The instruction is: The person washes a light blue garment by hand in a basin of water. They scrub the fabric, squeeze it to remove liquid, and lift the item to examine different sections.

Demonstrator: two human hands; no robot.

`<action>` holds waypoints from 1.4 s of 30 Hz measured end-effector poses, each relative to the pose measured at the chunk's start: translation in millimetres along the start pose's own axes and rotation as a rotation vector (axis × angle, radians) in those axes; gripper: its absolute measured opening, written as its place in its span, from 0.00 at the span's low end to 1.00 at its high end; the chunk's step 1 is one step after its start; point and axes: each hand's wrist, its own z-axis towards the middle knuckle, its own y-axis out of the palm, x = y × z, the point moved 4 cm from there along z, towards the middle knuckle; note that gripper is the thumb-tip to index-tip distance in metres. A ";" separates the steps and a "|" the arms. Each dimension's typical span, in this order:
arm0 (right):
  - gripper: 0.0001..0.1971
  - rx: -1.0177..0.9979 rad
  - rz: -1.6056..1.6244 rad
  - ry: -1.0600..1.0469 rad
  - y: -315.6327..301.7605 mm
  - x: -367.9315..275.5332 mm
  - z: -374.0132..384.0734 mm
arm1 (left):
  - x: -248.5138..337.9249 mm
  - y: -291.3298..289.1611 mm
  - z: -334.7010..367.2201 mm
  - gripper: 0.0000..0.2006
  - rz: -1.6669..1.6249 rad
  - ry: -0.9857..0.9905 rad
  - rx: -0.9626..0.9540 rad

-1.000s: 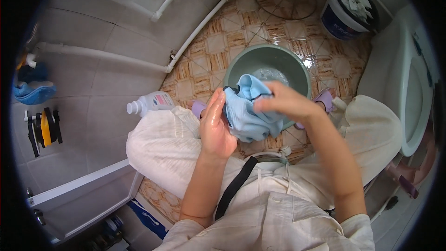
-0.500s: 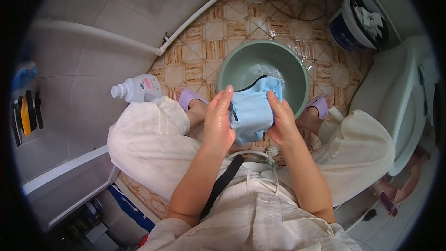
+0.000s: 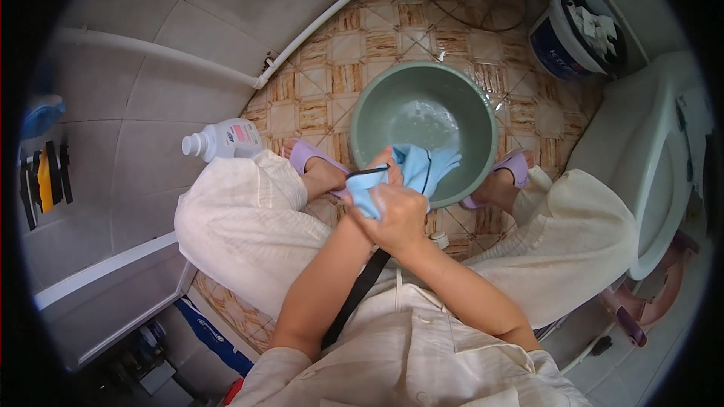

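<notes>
A light blue garment with dark trim [image 3: 415, 169] is bunched between my two hands, its loose end hanging over the near side of a green basin [image 3: 490, 117]. My right hand [image 3: 400, 215] is closed round the fabric and lies across my left hand [image 3: 389, 160]. Of the left hand, a finger shows above the cloth, while the rest is mostly covered by the right hand and the fabric; it grips the garment from beneath. Whitish patches and a wet sheen show on the basin's bottom.
A white detergent bottle [image 3: 230, 139] stands left of my left foot. A bucket [image 3: 562, 45] with crumpled white paper is at the far right, near a white toilet [image 3: 660, 196]. White pipes [image 3: 302, 41] run along the left wall. The patterned tile floor [image 3: 332, 49] looks wet near the basin.
My hands have come together, the right crossing over the left. The garment, earlier spread between them, is now bunched, with one end reaching farther over the basin.
</notes>
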 end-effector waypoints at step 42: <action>0.19 -0.110 -0.084 0.031 4.9 7.3 0.7 | 1.0 11.4 -16.4 0.08 0.110 0.052 0.476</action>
